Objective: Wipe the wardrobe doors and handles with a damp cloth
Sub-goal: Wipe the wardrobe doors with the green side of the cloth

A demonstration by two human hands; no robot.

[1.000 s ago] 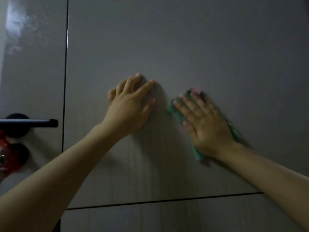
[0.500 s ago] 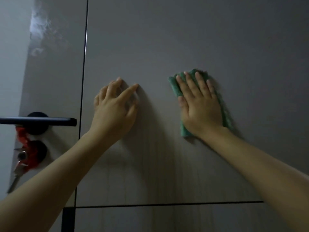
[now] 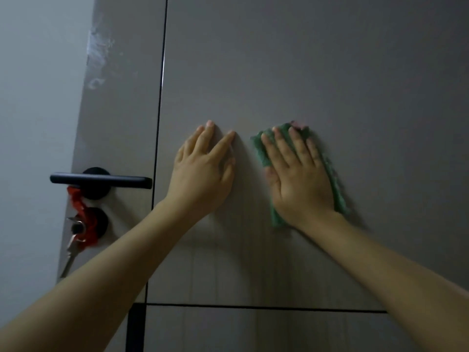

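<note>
The green cloth (image 3: 335, 184) lies flat against the wide grey wardrobe door (image 3: 330, 72), about mid-height in view and a little right of centre. The right hand (image 3: 297, 179) covers most of it, palm down, pressing it to the panel; its fingers (image 3: 281, 146) are straight and slightly fanned, pointing upward, with green edges showing past the fingertips, along the little-finger side and under the heel of the hand. A small pinkish patch peeks out at the cloth's top edge, too blurred to make out.

Just beside it, apart from the cloth, the left hand (image 3: 203, 174) rests bare on the same door, palm flat, fingers straight and loosely spread, holding nothing. Both forearms reach in from the lower corners.

A thin dark seam runs down the left of this panel, and another crosses below the hands. Beyond the vertical seam stands a narrower glossy panel with a pale smudge (image 3: 97, 59) high up. On it sits a black lever handle (image 3: 101, 179), level, and beneath it a round black lock (image 3: 100, 222) with a key (image 3: 71, 250) hanging from a red ribbon (image 3: 78, 204). A plain pale wall (image 3: 33, 97) fills the far left.
</note>
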